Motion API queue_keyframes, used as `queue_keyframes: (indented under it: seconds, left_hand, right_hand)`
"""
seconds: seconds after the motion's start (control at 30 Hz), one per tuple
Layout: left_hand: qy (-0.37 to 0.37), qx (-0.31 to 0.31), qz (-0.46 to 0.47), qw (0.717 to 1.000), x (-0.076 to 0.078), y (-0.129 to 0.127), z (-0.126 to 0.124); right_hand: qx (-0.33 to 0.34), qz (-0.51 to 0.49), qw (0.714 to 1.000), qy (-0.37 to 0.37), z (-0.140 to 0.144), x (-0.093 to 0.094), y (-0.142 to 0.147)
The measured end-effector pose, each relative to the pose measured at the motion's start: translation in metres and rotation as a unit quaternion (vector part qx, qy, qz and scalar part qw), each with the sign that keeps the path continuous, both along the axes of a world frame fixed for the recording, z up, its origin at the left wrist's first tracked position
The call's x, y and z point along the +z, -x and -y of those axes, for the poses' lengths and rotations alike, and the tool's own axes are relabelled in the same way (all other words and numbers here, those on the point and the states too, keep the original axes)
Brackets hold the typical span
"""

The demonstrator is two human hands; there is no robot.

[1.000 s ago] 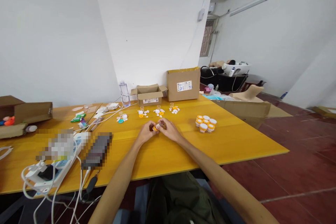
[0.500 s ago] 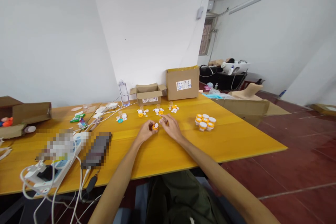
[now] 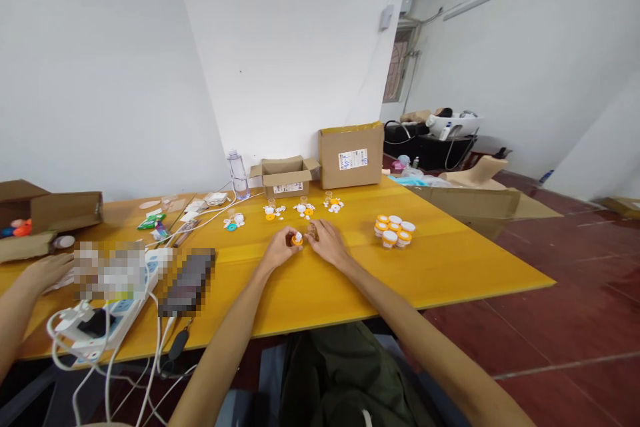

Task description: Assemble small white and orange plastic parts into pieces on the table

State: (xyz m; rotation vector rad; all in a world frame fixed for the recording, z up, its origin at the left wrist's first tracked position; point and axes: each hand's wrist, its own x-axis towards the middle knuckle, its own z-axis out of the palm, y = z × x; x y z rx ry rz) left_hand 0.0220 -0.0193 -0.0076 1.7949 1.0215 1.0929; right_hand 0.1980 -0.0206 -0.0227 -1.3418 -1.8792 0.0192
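Note:
My left hand (image 3: 281,248) is closed around a small orange ring-shaped piece (image 3: 297,241) with a white part standing up from it. Just to its right, my right hand (image 3: 326,240) has its fingers bent together around something small that may be clear; I cannot make it out. Beyond my hands lie small groups of white and orange parts (image 3: 304,209), each with a little clear cup (image 3: 329,197). Further left sits a group with a teal ring (image 3: 231,227). On the right, several small tubs with white lids and orange rims (image 3: 389,237) stand packed together.
At the back are an open carton (image 3: 286,180), a taller box (image 3: 351,159) and a clear bottle (image 3: 239,177). A power strip (image 3: 120,313) with cables and a blurred dark object (image 3: 187,282) lie on the left. Another person's hand (image 3: 47,272) rests near a carton (image 3: 67,212) there.
Another person's hand and forearm have come in at the far left. The white part in my left hand now sits at a different angle. My hands stay nearly in place.

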Motion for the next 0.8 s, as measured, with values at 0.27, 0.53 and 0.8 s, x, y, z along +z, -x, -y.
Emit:
queue_keyframes:
  seconds: [0.27, 0.53, 0.8]
  left_hand:
    - [-0.003, -0.010, 0.019, 1.000, -0.005, -0.001, -0.002]
    - [0.005, -0.038, 0.037, 0.999, -0.002, -0.002, 0.000]
    - [0.054, -0.018, 0.058, 0.997, 0.003, 0.000, -0.001]
  right_hand:
    - [0.139, 0.009, 0.987, -0.075, 0.018, 0.011, 0.005]
    - [0.177, -0.045, 0.983, 0.015, 0.019, 0.016, 0.003]
    - [0.185, -0.124, 0.973, 0.065, 0.013, 0.013, 0.005]
